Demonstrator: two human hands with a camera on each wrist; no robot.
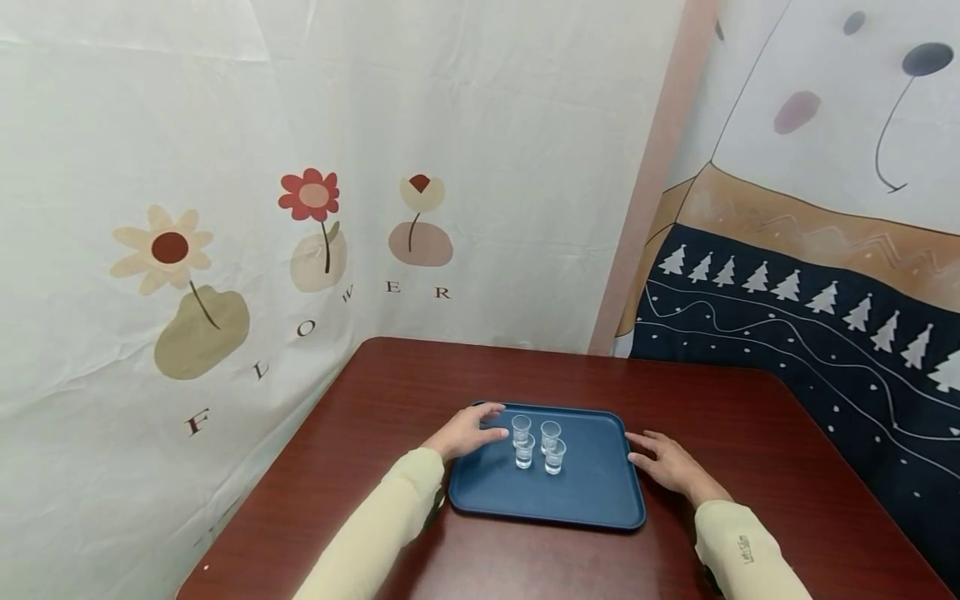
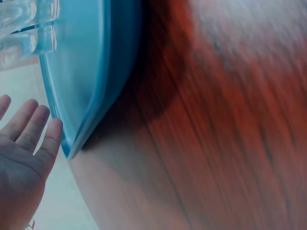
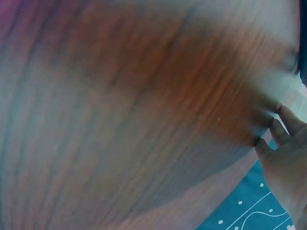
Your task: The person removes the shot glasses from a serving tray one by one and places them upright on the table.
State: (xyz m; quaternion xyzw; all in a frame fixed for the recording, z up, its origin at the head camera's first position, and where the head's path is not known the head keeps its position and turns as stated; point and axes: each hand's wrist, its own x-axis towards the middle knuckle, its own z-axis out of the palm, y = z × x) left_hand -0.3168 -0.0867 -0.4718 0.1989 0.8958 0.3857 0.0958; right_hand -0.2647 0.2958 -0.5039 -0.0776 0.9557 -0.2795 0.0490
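Several small clear shot glasses (image 1: 555, 458) stand upright in a tight cluster on a blue rectangular tray (image 1: 592, 496). My left hand (image 1: 467, 432) is over the tray's left side, thumb and fingers spread toward the glasses, a small gap from the nearest one. In the left wrist view that hand (image 2: 21, 167) shows an empty palm with straight fingers. My right hand (image 1: 671, 465) lies just off the tray's right edge, fingers extended; whether they touch the rim I cannot tell. In the right wrist view the fingertips of this hand (image 3: 288, 167) appear to meet the table.
The tray lies on a dark red-brown wooden table (image 1: 405, 375). Behind it hangs a pale wall cloth (image 1: 510, 167) printed with flowers and letters. A patterned cloth (image 1: 787, 333) with white trees hangs at the right.
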